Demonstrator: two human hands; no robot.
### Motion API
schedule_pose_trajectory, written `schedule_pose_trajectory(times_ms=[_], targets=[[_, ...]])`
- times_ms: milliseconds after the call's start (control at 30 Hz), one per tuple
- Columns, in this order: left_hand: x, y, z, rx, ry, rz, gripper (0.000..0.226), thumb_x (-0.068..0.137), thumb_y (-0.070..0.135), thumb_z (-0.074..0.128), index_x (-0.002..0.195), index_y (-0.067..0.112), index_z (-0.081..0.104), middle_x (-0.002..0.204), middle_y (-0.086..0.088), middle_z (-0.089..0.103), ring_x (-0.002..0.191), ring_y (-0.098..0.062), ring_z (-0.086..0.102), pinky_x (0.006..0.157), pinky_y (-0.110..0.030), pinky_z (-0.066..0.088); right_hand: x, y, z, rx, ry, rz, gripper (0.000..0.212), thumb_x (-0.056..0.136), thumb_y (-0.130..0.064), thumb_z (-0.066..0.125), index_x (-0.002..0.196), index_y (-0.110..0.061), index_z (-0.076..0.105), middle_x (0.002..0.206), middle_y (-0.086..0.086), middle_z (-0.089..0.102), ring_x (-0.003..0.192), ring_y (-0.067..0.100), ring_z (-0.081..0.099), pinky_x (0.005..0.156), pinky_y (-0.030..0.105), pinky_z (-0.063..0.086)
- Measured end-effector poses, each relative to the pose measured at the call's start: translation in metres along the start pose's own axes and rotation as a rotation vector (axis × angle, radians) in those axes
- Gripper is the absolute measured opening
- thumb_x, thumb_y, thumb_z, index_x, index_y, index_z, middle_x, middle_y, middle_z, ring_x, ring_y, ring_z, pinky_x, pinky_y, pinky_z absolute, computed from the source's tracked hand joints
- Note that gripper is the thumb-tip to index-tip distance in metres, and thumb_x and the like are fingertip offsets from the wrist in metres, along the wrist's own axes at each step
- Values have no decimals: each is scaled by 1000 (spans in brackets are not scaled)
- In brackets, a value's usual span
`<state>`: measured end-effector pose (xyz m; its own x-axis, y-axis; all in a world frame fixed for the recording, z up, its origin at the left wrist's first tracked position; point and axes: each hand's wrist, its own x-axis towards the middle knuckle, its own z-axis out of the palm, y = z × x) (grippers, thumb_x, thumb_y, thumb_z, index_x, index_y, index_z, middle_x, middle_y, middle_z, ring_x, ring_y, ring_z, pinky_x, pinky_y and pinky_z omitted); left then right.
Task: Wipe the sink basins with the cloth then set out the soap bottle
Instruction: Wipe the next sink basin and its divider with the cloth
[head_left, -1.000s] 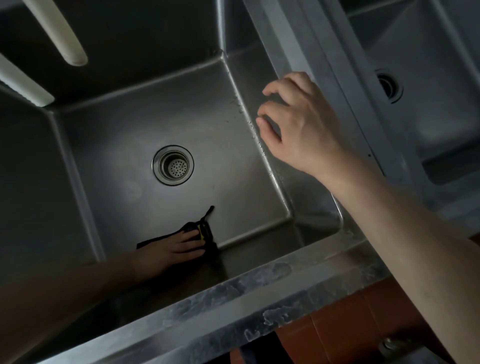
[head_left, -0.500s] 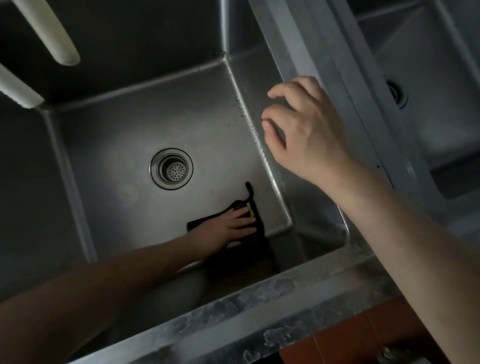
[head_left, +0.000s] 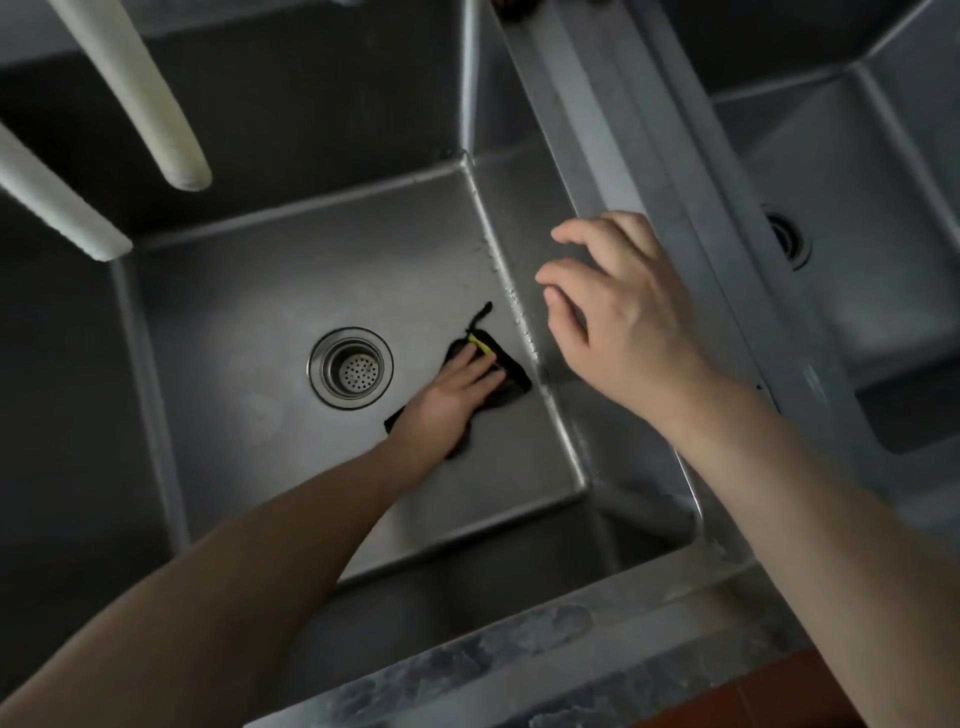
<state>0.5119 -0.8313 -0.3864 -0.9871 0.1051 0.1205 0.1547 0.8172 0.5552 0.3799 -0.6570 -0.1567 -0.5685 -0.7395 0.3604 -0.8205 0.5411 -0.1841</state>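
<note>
Down low, left hand (head_left: 457, 387) flat on cloth (head_left: 511, 371), right hand (head_left: 631, 325) hovering, fingers loose.

Dull brushed-metal sink basin (head_left: 291, 291), black cloth (head_left: 511, 371)

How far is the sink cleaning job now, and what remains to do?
In hand: the left hand presses the black cloth on the floor of the near basin, beside the drain. The right hand hovers, holding nothing. Left: the second basin, not yet touched, and the soap bottle, which is not visible.
</note>
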Motion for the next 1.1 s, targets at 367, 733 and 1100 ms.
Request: schedule_pose_trajectory(times_ms=[367, 733, 1100], targets=[[54, -50, -26, 365, 19, -111, 52, 87, 14, 76, 134, 1, 59, 142, -18, 56, 136, -38, 48, 115, -47, 35, 22, 3, 3, 37, -38, 15, 19, 96, -12, 57, 100, -5, 74, 125, 16, 64, 113, 35, 55, 87, 50, 52], [26, -13, -22, 322, 30, -88, 57, 89, 0, 59, 145, 5, 50, 154, -11, 44, 146, -32, 35, 118, -44, 34, 115, 34, 13, -16, 11, -28, 27, 96, -18, 56, 115, -9, 72, 118, 8, 67, 109, 31, 57, 88, 45, 52], [107, -100, -53, 373, 79, -480, 58, 105, 13, 44, 156, 9, 19, 165, -10, 23, 154, -29, 9, 126, -33, -1, 128, 53, 26, -10, 8, 39, 27, 94, -23, 55, 111, -11, 72, 118, 7, 64, 112, 31, 55, 88, 41, 44]])
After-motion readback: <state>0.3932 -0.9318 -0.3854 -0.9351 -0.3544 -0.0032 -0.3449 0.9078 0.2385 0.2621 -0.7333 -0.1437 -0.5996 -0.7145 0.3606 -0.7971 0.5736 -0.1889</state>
